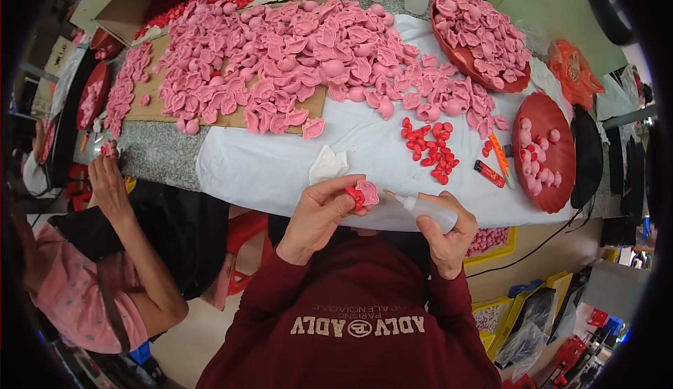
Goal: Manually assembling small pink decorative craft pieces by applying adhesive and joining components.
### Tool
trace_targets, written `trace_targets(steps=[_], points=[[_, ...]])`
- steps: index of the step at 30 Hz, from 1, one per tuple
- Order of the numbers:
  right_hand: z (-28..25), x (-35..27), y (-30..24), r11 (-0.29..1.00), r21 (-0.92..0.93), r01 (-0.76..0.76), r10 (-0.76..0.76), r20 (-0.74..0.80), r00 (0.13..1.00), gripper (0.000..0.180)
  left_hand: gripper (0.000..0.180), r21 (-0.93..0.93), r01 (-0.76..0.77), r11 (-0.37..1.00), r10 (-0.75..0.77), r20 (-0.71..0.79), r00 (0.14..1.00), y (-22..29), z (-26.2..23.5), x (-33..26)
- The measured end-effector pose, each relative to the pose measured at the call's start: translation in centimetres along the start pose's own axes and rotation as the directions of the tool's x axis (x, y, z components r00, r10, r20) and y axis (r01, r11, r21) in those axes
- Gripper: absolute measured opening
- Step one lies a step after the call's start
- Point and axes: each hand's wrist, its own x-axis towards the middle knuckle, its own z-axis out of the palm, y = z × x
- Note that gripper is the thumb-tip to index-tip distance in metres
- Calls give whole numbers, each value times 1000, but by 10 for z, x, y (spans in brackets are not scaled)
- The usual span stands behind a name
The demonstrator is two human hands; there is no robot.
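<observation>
Your left hand [319, 214] fingers grip a pink piece [366, 193] with a red part on it, just off the bench's near edge; your right hand [445, 231] clasps the glue bottle [426, 209], nozzle almost touching. Many pink shells [280, 59] and red parts [429, 147] seemingly remain.

table [158, 152] — grey speckled stone, part draped in a white cloth [266, 168] | floor [193, 340] — pale and smooth, lower left | red plastic stool [242, 238] under the table edge | yellow bins [522, 305] at lower right | green wall panel [554, 0] at upper right | light even, bright
</observation>
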Motion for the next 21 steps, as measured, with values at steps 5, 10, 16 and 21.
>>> trace_targets(steps=[5, 10, 16, 21], points=[[1, -3, 0, 998, -50, 48, -48, -6, 999, 33, 32, 7, -45, 999, 45, -8, 999, -1, -2, 1], [2, -5, 0, 996, -65, 63, -63, 8, 998, 32, 33, -15, -60, 998, 59, -41, 997, -2, -4, 1], [-1, -7, 0, 997, -43, 59, -59, 4, 998, 31, 33, -88, -75, 993, 72, -33, 997, -2, -6, 1], [2, -5, -3, 995, -16, 95, -95, 35, 995, 30, 34, -54, -81, 995, 79, -32, 996, -4, -6, 2]])
